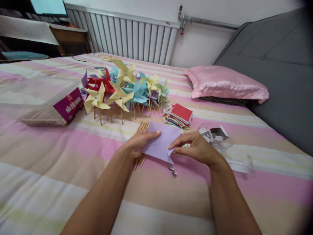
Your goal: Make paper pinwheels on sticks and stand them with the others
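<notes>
A lilac square of paper [163, 141] lies on the striped bed in front of me. My left hand [139, 143] holds its left edge, thumb on top and fingers beneath. My right hand [195, 147] pinches a cut corner flap near the sheet's lower right, fingers curled. Under my left hand lies a bundle of thin wooden sticks [140, 156]. Small metal pins [172, 171] rest just below the paper.
Several finished paper pinwheels [122, 89] on sticks lie behind the paper. A stack of coloured paper squares [179, 115], red on top, is at right of them. A clear box [39, 101] with a magenta label sits left. Clear plastic packaging [220, 138], pink pillow [223, 84].
</notes>
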### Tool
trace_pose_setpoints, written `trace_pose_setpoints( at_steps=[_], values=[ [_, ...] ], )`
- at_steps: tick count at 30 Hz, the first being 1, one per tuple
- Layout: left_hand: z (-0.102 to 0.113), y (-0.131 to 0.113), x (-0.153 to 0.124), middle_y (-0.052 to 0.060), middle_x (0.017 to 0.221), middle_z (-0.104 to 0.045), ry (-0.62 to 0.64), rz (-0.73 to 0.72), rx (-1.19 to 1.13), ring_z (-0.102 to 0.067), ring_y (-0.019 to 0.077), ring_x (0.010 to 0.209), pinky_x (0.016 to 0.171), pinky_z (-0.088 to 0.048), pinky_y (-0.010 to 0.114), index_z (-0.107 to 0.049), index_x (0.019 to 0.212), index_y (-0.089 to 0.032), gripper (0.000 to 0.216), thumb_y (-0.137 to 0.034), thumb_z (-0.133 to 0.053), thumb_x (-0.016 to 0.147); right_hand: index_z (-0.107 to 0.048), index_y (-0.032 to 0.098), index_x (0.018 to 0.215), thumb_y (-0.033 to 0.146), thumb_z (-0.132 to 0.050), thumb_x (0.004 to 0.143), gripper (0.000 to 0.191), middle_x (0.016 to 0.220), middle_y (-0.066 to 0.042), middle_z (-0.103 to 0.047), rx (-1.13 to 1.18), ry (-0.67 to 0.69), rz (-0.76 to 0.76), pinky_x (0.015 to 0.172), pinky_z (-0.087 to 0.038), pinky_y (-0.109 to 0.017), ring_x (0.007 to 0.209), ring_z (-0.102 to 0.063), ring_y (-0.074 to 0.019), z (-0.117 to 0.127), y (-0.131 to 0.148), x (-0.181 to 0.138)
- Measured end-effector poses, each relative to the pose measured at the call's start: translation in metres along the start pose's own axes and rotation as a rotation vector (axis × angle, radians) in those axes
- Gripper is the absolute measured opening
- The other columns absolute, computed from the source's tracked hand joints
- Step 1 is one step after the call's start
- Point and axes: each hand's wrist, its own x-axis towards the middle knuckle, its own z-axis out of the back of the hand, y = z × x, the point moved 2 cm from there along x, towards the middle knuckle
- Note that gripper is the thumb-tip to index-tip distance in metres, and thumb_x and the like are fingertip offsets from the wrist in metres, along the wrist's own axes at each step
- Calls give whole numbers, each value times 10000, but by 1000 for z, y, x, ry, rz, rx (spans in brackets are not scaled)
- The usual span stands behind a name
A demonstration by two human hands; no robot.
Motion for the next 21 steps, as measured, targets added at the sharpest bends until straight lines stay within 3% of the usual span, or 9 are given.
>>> trace_pose_setpoints(
  at_steps=[6,12,21],
  values=[
    [-1,1,1,109,736,-712,-4,-11,31,-643,183,569,559,-512,286,-683,819,-105,225,-280,-725,685,-741,191,735,342,-700,723,156,700,-24,-724,-8,-1,-27,606,-505,-254,663,-651,-160,-3,0,4],
    [-4,1,0,110,728,-714,21,2,10,-645,186,569,575,-529,299,-695,882,-99,266,-294,-713,702,-724,170,682,370,-668,750,219,648,-27,-694,-86,-36,-11,568,-476,-239,628,-620,-151,-4,-2,6],
    [-7,3,-1,110,750,-720,50,2,-11,-653,179,619,624,-524,282,-697,889,-100,266,-306,-700,719,-709,160,674,418,-653,749,274,663,-46,-692,-60,-93,-110,575,-490,-258,627,-630,-168,-6,-13,7]
  ],
)
